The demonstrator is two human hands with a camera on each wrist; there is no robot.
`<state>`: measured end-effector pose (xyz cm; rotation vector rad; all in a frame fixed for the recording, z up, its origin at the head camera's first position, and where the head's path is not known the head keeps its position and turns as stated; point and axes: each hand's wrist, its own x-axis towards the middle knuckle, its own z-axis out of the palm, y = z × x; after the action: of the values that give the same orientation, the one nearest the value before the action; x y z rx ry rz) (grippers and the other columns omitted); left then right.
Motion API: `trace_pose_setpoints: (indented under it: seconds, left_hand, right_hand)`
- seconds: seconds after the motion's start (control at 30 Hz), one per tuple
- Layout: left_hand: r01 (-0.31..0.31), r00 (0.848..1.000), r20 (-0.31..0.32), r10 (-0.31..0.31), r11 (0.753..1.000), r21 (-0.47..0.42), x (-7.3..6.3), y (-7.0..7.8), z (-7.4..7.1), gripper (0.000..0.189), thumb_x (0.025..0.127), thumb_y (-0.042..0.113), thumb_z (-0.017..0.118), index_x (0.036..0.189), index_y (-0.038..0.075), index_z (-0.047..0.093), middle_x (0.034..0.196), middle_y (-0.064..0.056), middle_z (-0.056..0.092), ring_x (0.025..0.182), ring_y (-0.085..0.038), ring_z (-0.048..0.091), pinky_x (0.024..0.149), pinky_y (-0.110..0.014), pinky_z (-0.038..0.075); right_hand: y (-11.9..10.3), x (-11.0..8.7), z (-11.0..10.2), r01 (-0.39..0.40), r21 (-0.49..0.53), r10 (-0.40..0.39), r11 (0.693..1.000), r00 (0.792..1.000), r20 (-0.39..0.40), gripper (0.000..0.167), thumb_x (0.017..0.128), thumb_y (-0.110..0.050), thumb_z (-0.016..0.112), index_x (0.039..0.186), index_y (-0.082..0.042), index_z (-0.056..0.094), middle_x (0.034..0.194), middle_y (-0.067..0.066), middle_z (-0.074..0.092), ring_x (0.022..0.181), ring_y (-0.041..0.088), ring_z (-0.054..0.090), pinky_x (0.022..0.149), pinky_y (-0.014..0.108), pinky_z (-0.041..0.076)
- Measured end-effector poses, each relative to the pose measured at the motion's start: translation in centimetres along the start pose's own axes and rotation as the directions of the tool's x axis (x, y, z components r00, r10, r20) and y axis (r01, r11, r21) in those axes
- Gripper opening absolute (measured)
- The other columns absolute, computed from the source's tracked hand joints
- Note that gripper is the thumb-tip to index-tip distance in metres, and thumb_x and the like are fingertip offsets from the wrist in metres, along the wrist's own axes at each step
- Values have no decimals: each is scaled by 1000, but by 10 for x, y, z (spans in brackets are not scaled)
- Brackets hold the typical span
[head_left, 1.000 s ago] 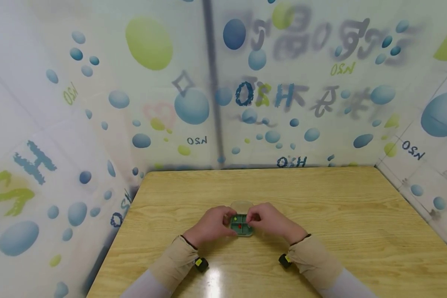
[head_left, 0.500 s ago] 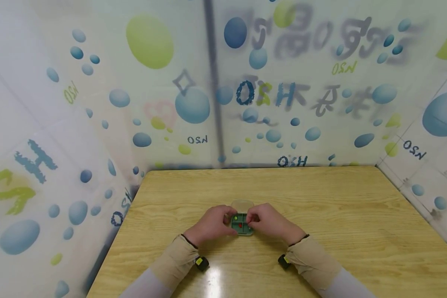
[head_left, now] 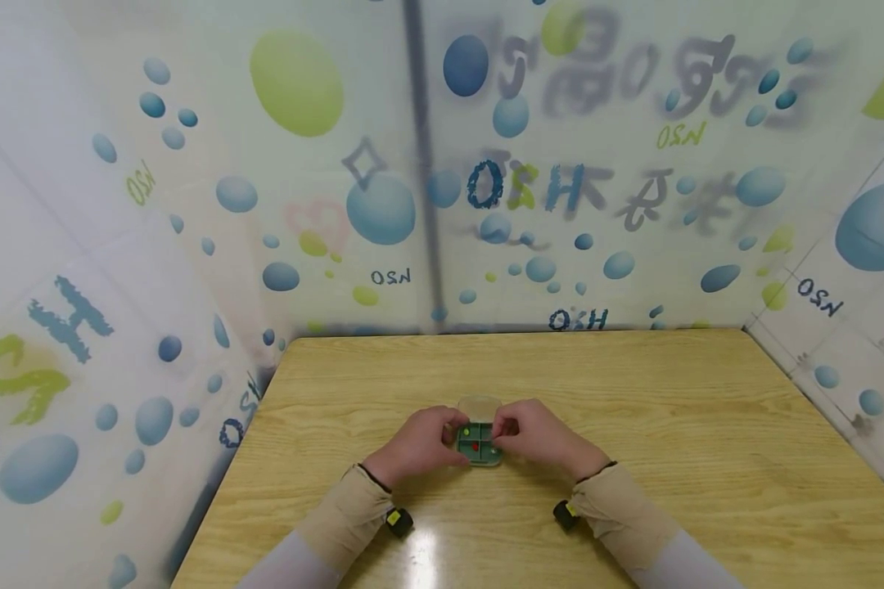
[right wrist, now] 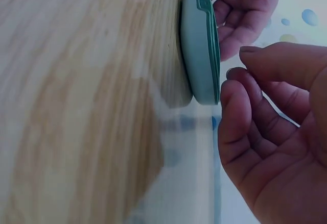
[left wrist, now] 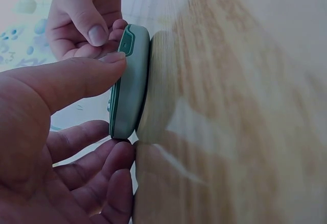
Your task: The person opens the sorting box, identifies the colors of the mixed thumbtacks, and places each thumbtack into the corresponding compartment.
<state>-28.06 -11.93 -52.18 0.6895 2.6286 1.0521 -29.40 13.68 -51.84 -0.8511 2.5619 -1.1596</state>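
A small green pill box sits on the table with its clear lid raised at the far side. Its inside is split into compartments. A yellow-green pill lies in the far left one, a red pill in the near left one, and a pale pill in the near right one. My left hand grips the box's left side between thumb and fingers. At the right edge hovers my right hand; in the right wrist view its loosely curled fingers and thumb show nothing between them.
The wood-grain table extends around the box on all sides. A printed curtain with blue and green dots stands behind its far edge. Both wrists wear small black devices on beige cuffs.
My right hand has drawn slightly right from the box, and the pale pill in the near right compartment now shows clear of the fingertips. My left hand keeps its hold.
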Motion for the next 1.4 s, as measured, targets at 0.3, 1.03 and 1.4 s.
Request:
trace_pose_setpoints:
  seconds: [0.3, 1.03, 1.4]
  left_hand:
    - [0, 1000, -14, -1, 1000, -2, 0, 2, 0, 55, 80, 23, 95, 129, 10, 72, 116, -2, 71, 92, -11, 65, 80, -31, 55]
    - [91, 992, -82, -99, 991, -98, -1, 5, 2, 48, 80, 14, 93, 119, 6, 66, 110, -6, 71, 96, -17, 70, 79, -33, 60]
    - [131, 990, -30, -137, 979, -154, 0, 8, 1, 79, 85, 18, 90, 151, 1, 51, 123, -11, 70, 100, -16, 69, 83, -36, 60]
  right_hand:
    - [5, 0, -5, -40, 18, 40, 999, 999, -22, 15, 91, -7, 81, 83, -15, 70, 80, -5, 68, 74, 7, 61, 69, 25, 54]
    - [4, 3, -1, -371, 384, 437, 846, 894, -98, 19, 99, -3, 62, 116, 3, 61, 89, 15, 72, 69, 19, 73, 65, 35, 65]
    - [-1, 4, -4, -433, 478, 497, 764, 868, -9, 24, 103, -3, 52, 120, 10, 63, 96, 19, 73, 74, 16, 73, 67, 33, 65]
